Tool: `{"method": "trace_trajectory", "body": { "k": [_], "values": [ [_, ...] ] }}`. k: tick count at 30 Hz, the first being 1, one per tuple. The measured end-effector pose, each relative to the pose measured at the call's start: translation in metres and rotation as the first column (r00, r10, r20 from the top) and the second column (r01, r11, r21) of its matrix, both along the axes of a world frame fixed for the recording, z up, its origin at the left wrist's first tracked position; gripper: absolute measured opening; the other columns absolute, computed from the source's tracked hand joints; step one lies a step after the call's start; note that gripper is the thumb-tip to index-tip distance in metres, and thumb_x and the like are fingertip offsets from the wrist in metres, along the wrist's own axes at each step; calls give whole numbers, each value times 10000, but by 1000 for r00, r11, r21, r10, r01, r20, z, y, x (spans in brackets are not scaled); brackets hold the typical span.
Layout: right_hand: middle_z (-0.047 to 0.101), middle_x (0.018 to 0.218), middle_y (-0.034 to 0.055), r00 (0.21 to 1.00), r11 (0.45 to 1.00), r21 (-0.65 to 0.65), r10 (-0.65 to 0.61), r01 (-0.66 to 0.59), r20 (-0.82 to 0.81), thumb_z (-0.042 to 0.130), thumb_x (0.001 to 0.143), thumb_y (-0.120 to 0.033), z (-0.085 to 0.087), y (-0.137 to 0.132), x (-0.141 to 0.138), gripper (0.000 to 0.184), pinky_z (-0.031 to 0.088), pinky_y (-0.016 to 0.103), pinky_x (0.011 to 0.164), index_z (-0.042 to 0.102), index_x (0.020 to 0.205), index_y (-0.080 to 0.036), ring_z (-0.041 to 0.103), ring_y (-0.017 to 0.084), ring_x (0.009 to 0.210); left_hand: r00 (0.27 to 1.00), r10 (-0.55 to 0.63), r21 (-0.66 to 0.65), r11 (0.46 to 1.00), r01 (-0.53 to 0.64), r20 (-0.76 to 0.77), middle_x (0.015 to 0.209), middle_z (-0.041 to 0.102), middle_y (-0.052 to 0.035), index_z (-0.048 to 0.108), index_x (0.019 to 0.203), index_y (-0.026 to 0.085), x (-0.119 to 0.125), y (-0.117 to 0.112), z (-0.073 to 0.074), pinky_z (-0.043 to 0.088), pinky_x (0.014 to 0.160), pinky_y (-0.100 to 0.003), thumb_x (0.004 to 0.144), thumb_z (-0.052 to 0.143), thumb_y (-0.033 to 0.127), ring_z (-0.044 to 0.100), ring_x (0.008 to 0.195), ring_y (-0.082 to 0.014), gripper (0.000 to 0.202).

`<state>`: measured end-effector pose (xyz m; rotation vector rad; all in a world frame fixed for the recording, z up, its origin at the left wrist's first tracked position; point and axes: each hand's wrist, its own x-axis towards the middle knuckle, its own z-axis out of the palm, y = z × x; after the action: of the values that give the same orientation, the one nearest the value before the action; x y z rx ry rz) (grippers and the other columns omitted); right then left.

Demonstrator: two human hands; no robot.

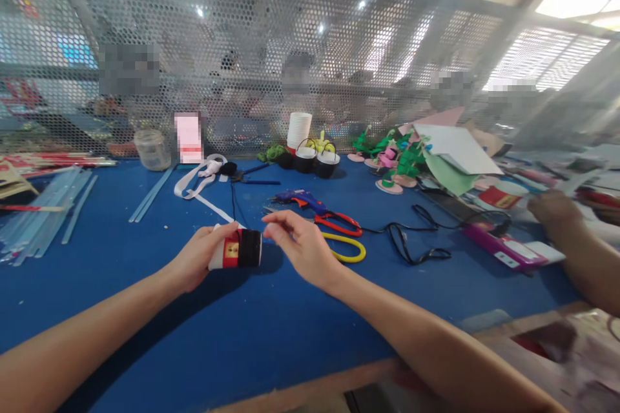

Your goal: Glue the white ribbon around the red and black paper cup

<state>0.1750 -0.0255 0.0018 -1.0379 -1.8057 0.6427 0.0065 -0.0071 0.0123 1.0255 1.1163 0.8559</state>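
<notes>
My left hand [198,257] is wrapped round a paper cup [217,258] lying on its side just above the blue table. The cup has a red and gold label, and a band of black yarn [250,248] circles the part near its right end. A thin black strand runs from the cup back to the dark bundle on the table. Close to the cup's right end, my right hand [305,248] has its fingers bent together in a pinch; whatever they hold, if anything, is too small to make out. Scissors [346,248] with red and yellow handles lie behind the right hand.
A blue glue gun [300,199] and its black cord lie beyond the scissors. Further back stand stacked white cups [299,130] and small black buckets [306,159]. Glue sticks [53,213] lie left. A purple power strip [504,248] is right, near another person's hand [555,216].
</notes>
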Motion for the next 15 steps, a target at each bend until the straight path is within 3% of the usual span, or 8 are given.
{"method": "trace_trajectory", "body": {
  "k": [2,4,8,11,15],
  "values": [
    [538,579,-2,999,993,-118,-21,15,-50,341,820,-271,-1,2,1,225,434,222,530,522,876,-150,503,95,526,999,3,18,1000,-2,-32,403,478,37,536,527,116,1,0,-1,289,380,-168,646,558,380,421,370,-65,290],
    [523,536,-15,999,991,-131,-39,35,-23,338,819,-256,-3,5,2,229,421,217,513,531,877,-149,482,89,489,998,-10,28,1000,12,-60,407,479,38,532,517,122,2,-2,-2,282,388,-170,650,541,403,418,378,-67,311],
    [615,792,46,999,998,-41,-46,47,26,350,811,-206,-5,8,2,218,411,268,729,520,931,-140,546,122,756,983,-112,70,990,123,-146,406,450,41,499,481,127,3,-9,-5,236,387,-175,657,500,454,359,374,-57,371],
    [594,969,63,997,993,-93,77,-75,17,327,826,-234,-3,5,0,259,359,292,847,498,1000,-146,511,130,928,955,-202,112,967,230,-219,415,406,53,473,490,128,3,-14,-8,207,398,-181,657,481,470,305,393,-51,381],
    [566,1035,84,972,947,-216,231,-237,-54,274,844,-256,4,-4,-4,314,351,281,879,475,1048,-127,501,118,972,926,-253,131,945,299,-281,423,354,62,432,488,137,4,-16,-10,183,404,-188,658,467,464,261,410,-51,370]
  ]
}}
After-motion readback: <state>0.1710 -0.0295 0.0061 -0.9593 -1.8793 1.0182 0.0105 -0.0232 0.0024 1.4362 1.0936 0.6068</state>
